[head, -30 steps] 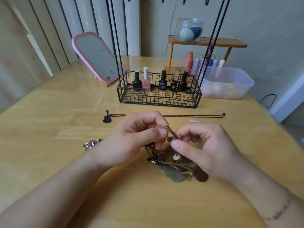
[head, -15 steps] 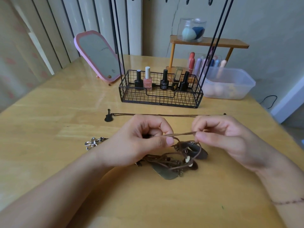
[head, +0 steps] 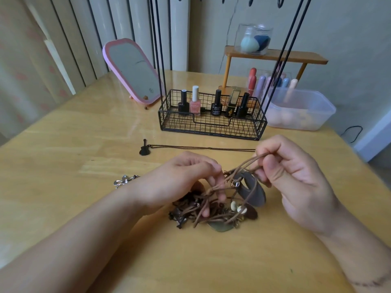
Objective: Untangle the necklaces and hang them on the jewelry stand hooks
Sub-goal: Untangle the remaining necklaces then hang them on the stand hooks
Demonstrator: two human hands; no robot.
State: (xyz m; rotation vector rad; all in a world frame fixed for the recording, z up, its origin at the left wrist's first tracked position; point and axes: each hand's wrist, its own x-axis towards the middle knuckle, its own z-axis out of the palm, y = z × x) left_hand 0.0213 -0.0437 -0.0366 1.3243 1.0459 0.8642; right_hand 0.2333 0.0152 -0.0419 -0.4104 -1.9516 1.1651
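Right hand (head: 296, 182) pinching brown cords (head: 243, 166), now raised higher; left hand (head: 179, 182) pins tangle (head: 211, 208).

Tangle of brown cord necklaces (head: 211, 208): knotted heap on the table, directly under the left hand (head: 182, 182) fingers and just left of and below the right hand (head: 296, 182). Several tan cords (head: 245, 166) rise taut from the heap up to the right hand's pinch. Grey ring pendant (head: 252, 191) hangs tilted on those cords, between the hands. White beads and a greenish flat pendant (head: 221, 227) lie at the heap's near edge.

Black guitar-pendant necklace (head: 145, 149): chain straight and flat, beyond both hands.

Silver piece (head: 123, 180): beside left wrist.

Jewelry stand (head: 211, 121): black wire basket base, rods upright, beyond both hands.
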